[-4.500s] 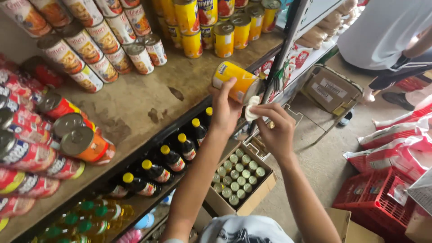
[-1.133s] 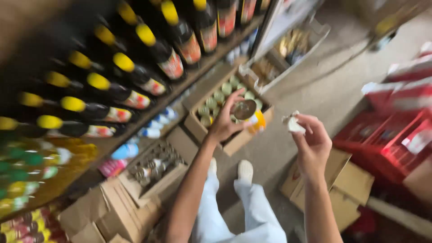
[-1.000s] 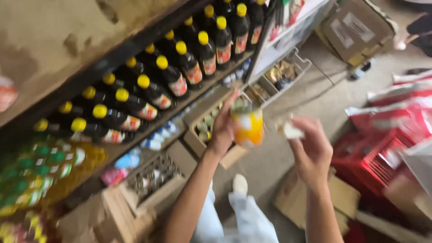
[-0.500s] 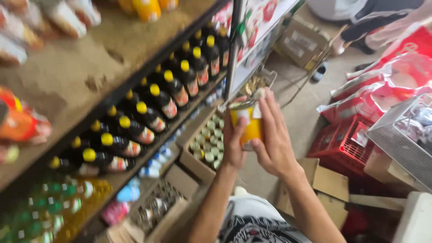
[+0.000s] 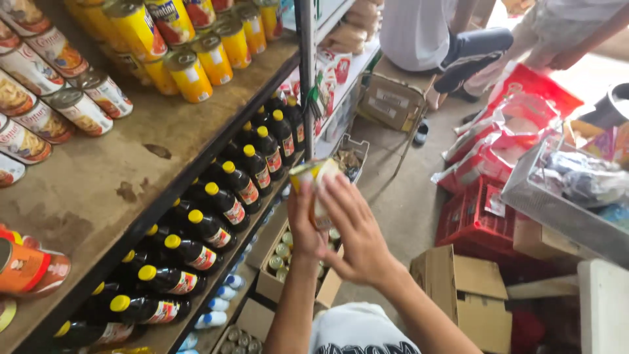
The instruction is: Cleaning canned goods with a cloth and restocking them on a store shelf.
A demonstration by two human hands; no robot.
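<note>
Hands: both are gripping one yellow can (image 5: 314, 187); the left hand (image 5: 304, 226) is wrapping it from below and behind, the right hand (image 5: 357, 239) is pressing flat fingers (image 5: 341, 203) over its front.
Can: it is sitting upright between the palms, out in front of the shelves, level with the bottle shelf and above a low box.
Top shelf (image 5: 131, 177): its worn board is lying bare in the middle, and the front edge is running diagonally just left of the hands; yellow cans (image 5: 190, 75) are standing at the far end, white-labelled cans (image 5: 78, 108) are lying on their sides along the back, and an orange can (image 5: 26, 265) is lying at the near end.
Bottle shelf: dark bottles (image 5: 216, 210) with yellow caps are filling it in rows right up to the edge.
Upright (image 5: 305, 72): a grey post is rising just beyond the can.
Floor (image 5: 400, 196): an open strip is running between the shelves and the goods on the right.
Low box (image 5: 278, 275): it is holding small jars with pale lids.
Red crate (image 5: 475, 216): it is sitting to the right, well apart from the hands.
Brown carton (image 5: 465, 292): it is standing open beside the right forearm.
Wire basket (image 5: 557, 210): it is holding wrapped packets.
</note>
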